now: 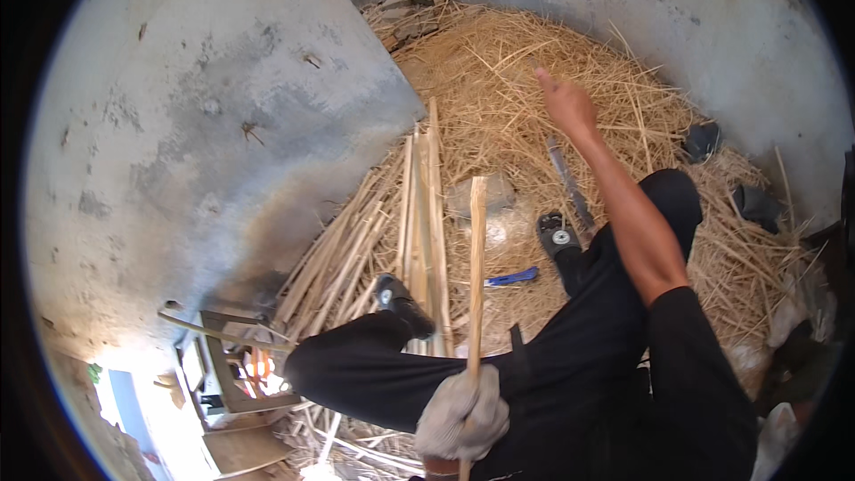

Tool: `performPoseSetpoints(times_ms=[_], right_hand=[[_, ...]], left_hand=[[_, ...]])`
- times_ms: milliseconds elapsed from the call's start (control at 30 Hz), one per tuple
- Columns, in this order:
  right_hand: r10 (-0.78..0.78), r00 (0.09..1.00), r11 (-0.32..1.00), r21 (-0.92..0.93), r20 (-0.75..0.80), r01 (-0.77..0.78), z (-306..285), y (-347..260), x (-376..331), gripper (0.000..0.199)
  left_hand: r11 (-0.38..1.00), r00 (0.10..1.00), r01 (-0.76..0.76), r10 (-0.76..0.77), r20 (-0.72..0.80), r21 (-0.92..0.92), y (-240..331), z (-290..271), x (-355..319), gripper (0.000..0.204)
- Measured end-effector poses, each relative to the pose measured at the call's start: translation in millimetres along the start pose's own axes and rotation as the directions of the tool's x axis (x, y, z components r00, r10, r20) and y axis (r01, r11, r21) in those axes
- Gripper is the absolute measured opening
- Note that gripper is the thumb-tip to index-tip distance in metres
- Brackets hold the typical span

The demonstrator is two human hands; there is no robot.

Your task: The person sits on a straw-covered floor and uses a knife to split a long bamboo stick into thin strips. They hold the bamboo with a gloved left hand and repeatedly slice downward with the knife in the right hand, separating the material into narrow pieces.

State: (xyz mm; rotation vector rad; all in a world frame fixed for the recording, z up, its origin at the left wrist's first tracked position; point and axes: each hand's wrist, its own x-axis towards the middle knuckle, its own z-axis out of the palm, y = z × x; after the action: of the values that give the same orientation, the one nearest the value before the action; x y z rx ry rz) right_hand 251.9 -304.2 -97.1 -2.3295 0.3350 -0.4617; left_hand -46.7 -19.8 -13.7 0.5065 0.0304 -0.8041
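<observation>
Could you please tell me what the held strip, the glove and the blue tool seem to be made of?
Strip: bamboo or wood, apparently unvarnished, given its pale straw colour and dull surface.
Glove: probably knitted cloth, matt and greyish, from its soft folds.
Blue tool: perhaps plastic, judging by its bright colour; too small to be sure.

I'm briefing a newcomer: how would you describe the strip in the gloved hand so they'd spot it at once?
Start from the person's black trousers, low in the view. Over them, the gloved left hand grips a long, pale strip that points away from the body. Unlike the loose strips lying near the left shoe, this one is held.
</observation>
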Motion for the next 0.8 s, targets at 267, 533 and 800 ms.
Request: performPoseSetpoints(times_ms=[267, 533, 800], right_hand=[[-0.592, 0.789, 0.772, 0.400, 0.166, 0.495, -37, -80, -92, 0.060], [-0.790, 0.586, 0.594, 0.465, 0.181, 0.657, -18, -84, -133, 0.052], [-0.671, 0.739, 0.741, -0.067, -0.060, 0.668, 13, -74, -111, 0.055]], left_hand=[[0.948, 0.985, -0.124, 0.153, 0.078, -0.292, 28, -25, 11, 0.046], [0.924, 0.948, -0.073, 0.181, 0.261, -0.375, 18, -42, 22, 0.047], [0.873, 0.923, 0.032, 0.161, 0.350, -0.488, 16, -36, 25, 0.045]])
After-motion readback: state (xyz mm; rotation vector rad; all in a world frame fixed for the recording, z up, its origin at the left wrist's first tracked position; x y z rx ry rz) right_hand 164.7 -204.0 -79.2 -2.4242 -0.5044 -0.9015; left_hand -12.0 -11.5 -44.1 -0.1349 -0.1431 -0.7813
